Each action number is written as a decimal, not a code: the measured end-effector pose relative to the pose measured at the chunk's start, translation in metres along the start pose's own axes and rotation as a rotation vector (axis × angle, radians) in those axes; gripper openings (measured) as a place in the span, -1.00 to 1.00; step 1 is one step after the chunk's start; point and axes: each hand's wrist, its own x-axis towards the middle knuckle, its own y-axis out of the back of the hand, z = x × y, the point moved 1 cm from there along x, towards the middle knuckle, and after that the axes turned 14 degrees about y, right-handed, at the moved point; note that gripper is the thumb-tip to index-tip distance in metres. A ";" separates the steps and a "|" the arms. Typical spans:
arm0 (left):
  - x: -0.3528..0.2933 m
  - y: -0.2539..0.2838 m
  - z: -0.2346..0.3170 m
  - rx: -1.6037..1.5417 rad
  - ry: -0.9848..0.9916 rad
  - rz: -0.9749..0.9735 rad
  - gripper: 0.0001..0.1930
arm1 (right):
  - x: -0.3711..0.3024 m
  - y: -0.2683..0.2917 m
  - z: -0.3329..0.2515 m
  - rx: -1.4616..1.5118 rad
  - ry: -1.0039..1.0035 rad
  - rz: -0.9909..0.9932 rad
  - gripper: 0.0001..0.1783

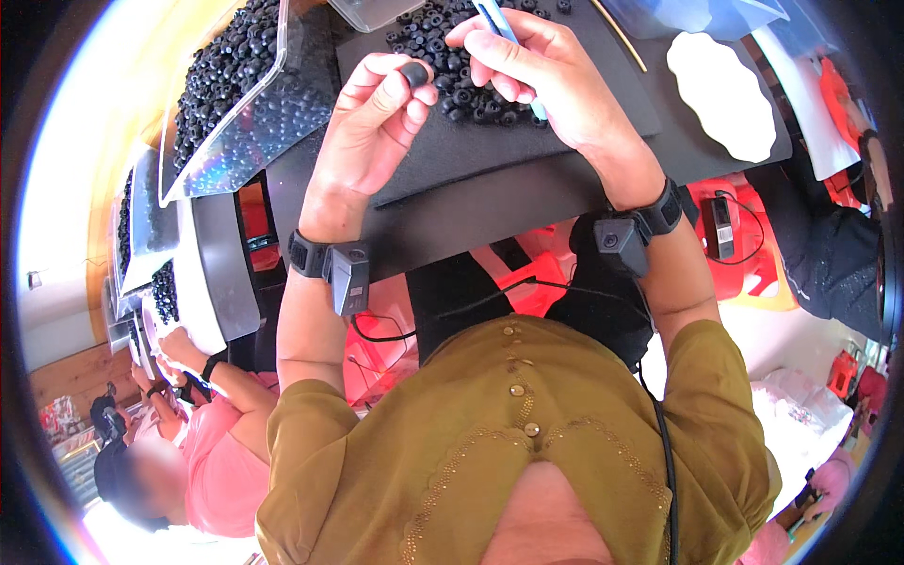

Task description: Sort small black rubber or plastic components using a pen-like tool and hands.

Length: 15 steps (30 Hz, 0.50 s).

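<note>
My left hand (369, 127) pinches a small black rounded part (414, 74) between thumb and fingers, raised above the table. To its right, my right hand (556, 80) is closed around a slim light-blue tool (496, 19). The tool's far end sticks up past the fingers and its other end shows below the palm; its exact kind is unclear. Beneath and between both hands lies a loose pile of small black ring-like parts (463, 99) on a dark mat (490, 151). The two hands are apart.
A clear plastic bin (226, 155) heaped with black parts stands at the left. A thin wooden stick (619, 36) and a white wavy-edged piece (720, 94) lie at the right. At lower left a co-worker in pink (226, 461) sits beside further bins.
</note>
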 end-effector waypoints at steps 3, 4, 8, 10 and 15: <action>-0.009 0.008 0.040 0.380 -0.149 0.083 -0.86 | -0.001 0.008 -0.001 0.015 0.044 0.057 -0.71; -0.009 0.013 0.065 0.546 -0.247 0.179 -0.85 | -0.001 0.019 -0.002 -0.056 0.047 0.071 -0.69; -0.044 0.024 0.174 1.284 -0.581 0.854 -0.78 | 0.005 0.010 -0.021 0.012 -0.018 0.124 -0.72; -0.039 0.002 0.169 1.611 -0.614 0.995 -0.72 | 0.004 0.014 -0.019 -0.014 -0.026 0.141 -0.74; -0.002 -0.024 0.072 1.647 -0.348 0.522 -0.76 | 0.002 0.017 -0.015 -0.098 0.017 0.123 -0.76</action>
